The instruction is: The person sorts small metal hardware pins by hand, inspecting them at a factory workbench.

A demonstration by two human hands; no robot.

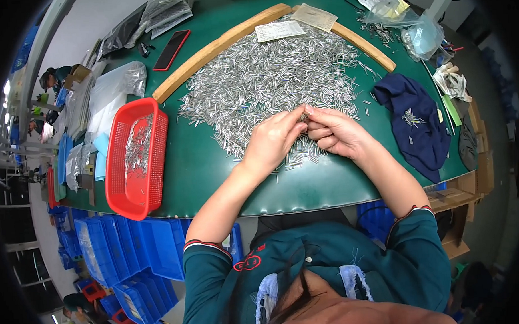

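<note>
A wide heap of small, thin silvery metal pins covers the middle of the green table. My left hand and my right hand meet over the near side of this heap. Both are closed, with thumbs and fingertips pinched together. Whatever sits between the fingertips is too small and too hidden to make out. To the left stands a red plastic basket with perforated sides, and a smaller lot of loose pins lies inside it.
Wooden strips border the heap's far side, with paper slips on it. A red-edged phone lies far left. Dark blue cloth bearing some pins is at right. Blue bins stand below the table's left edge.
</note>
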